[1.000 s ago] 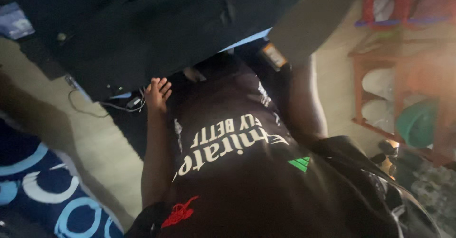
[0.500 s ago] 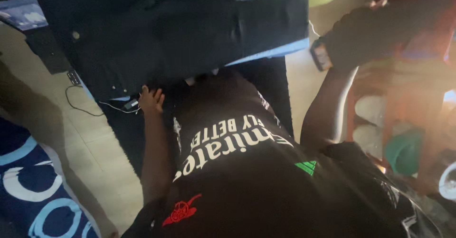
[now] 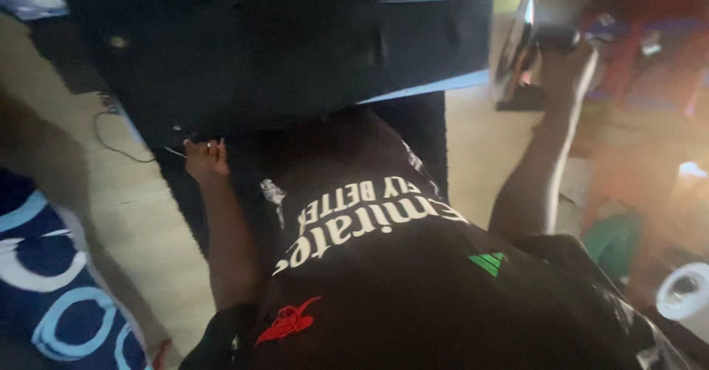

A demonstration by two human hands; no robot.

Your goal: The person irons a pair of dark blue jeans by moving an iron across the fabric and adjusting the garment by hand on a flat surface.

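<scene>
I look down my own black shirt with white lettering (image 3: 369, 222). A black garment (image 3: 281, 52) lies spread over a light-edged board in front of me. My left hand (image 3: 205, 157) rests on its near left edge with the fingers spread, holding nothing. My right hand (image 3: 569, 52) is raised at the upper right and grips the dark handle of what looks like a clothes iron (image 3: 517, 45). The iron is tilted on edge with its shiny flat sole turned left, clear of the garment's right end. The picture is blurred there.
A blue rug with pale rings (image 3: 52, 289) lies lower left on the tan tiled floor (image 3: 148, 222). A thin cable (image 3: 118, 145) trails by the board. At right stand a reddish rack (image 3: 650, 82), a green object (image 3: 613, 241) and a white roll (image 3: 683, 292).
My right arm has swung up and to the right, and the iron now shows its sole on edge. My left hand slid slightly left along the garment's edge.
</scene>
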